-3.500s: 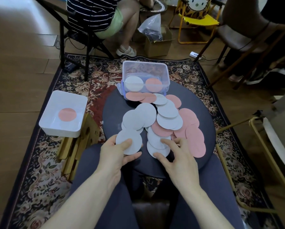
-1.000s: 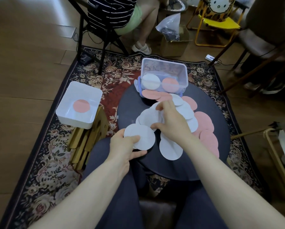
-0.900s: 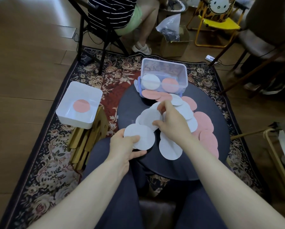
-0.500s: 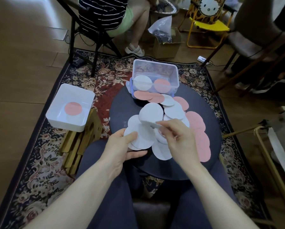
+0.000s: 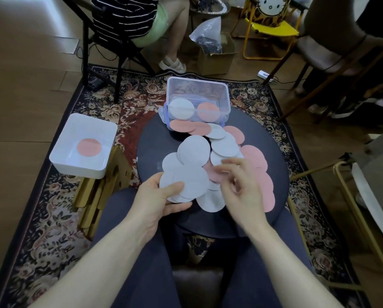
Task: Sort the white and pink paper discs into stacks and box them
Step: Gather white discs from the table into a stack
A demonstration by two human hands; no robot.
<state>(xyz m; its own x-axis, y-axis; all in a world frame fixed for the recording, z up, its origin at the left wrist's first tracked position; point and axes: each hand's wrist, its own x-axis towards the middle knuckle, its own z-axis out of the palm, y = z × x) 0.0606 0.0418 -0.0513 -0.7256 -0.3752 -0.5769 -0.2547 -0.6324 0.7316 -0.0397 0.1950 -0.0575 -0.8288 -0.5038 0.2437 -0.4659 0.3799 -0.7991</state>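
**Bare forearms, dark trousers**

Both of the person's forearms are bare to the lower edge of the picture, with no sleeve in view. The left hand (image 5: 161, 197) and the right hand (image 5: 241, 187) show no glove. No ring, watch or band can be seen on either. The legs wear plain dark blue-grey trousers (image 5: 137, 252), smooth and unpatterned, covering both thighs.
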